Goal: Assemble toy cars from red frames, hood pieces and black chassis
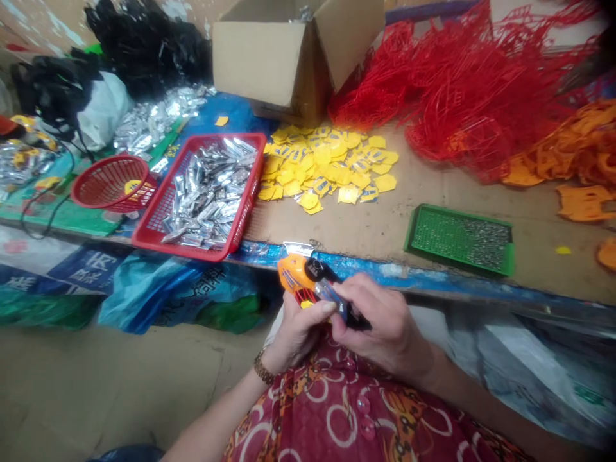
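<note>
Both hands meet just below the table's front edge, over my lap. My left hand (299,330) is closed around a small orange toy car (301,277) with black wheels and red markings. My right hand (385,327) pinches a small blue and black part (337,301) against the car's rear. A beaded bracelet (262,367) circles my left wrist.
On the table lie a red tray (245,212) of silver parts, a round red basket (110,183), a heap of yellow stickers (327,167), a green tray (459,240) of tiny screws, a cardboard box (289,58), red plastic frames (471,90) and orange parts (582,154).
</note>
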`<state>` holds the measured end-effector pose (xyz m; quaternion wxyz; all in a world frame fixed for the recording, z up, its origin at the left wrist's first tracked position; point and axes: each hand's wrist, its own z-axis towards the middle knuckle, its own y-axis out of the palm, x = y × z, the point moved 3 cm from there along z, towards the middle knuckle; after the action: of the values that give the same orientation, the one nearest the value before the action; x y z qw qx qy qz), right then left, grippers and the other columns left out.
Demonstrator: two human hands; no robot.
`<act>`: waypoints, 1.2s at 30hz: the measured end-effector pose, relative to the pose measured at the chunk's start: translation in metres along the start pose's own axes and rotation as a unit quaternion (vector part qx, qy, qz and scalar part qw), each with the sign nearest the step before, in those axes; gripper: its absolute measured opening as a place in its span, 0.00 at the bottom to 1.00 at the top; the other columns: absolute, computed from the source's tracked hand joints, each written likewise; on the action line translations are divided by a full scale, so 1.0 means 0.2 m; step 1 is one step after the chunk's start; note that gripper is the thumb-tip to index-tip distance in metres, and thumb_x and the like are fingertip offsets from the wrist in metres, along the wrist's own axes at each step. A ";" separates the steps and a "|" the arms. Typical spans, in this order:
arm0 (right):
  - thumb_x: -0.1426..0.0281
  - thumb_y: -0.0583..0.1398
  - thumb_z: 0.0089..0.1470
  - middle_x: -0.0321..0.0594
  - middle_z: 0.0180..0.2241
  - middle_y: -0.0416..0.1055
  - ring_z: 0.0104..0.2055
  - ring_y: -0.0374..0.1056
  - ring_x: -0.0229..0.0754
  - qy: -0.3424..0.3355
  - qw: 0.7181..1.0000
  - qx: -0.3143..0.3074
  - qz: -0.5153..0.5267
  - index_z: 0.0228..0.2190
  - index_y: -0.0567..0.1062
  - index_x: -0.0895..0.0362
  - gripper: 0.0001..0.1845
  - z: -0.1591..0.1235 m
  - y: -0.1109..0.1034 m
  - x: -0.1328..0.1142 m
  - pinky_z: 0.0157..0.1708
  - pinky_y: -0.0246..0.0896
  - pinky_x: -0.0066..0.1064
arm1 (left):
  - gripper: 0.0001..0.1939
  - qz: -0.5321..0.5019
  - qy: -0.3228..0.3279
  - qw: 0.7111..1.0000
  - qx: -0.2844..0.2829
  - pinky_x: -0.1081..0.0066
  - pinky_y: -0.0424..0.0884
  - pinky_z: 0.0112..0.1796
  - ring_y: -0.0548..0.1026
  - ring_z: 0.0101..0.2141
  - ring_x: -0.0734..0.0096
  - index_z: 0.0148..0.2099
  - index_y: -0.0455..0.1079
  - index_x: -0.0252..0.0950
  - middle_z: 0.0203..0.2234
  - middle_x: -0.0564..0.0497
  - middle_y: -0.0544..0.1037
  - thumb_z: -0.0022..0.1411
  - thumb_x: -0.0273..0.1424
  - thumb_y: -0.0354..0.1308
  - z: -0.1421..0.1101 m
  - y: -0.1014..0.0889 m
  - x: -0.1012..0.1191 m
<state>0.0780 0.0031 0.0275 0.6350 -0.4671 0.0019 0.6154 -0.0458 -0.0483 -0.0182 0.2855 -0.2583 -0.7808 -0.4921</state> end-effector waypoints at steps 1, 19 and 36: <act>0.78 0.61 0.50 0.47 0.32 0.76 0.32 0.73 0.45 -0.010 1.000 -0.004 -0.006 0.43 0.73 0.64 0.15 0.00 0.00 0.00 0.29 0.71 0.34 | 0.17 -0.009 -0.002 1.000 0.011 0.74 0.73 0.37 0.76 0.30 0.75 0.41 0.74 0.35 0.29 0.55 0.78 0.48 0.28 0.73 0.00 -0.01 -0.01; 0.73 0.63 0.52 0.48 0.34 0.75 0.36 0.69 0.47 -0.003 0.999 0.000 0.048 0.41 0.72 0.62 0.13 -0.01 0.00 0.00 0.36 0.69 0.40 | 0.24 -0.059 -0.043 0.997 0.020 0.63 0.75 0.44 0.79 0.45 0.53 0.51 0.74 0.35 0.40 0.47 0.82 0.49 0.32 0.68 0.02 -0.03 -0.04; 0.75 0.63 0.48 0.38 0.29 0.71 0.29 0.67 0.37 0.114 0.982 0.008 0.150 0.37 0.74 0.59 0.11 0.02 -0.13 0.07 0.28 0.67 0.29 | 0.24 -0.079 -0.087 0.993 -0.012 0.58 0.75 0.48 0.81 0.43 0.50 0.48 0.76 0.36 0.34 0.48 0.84 0.47 0.34 0.69 0.01 -0.03 -0.05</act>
<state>0.1001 0.0208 0.0372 0.5350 -0.5235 0.1494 0.6460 -0.0443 -0.0511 -0.0293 0.1735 -0.2408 -0.8145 -0.4985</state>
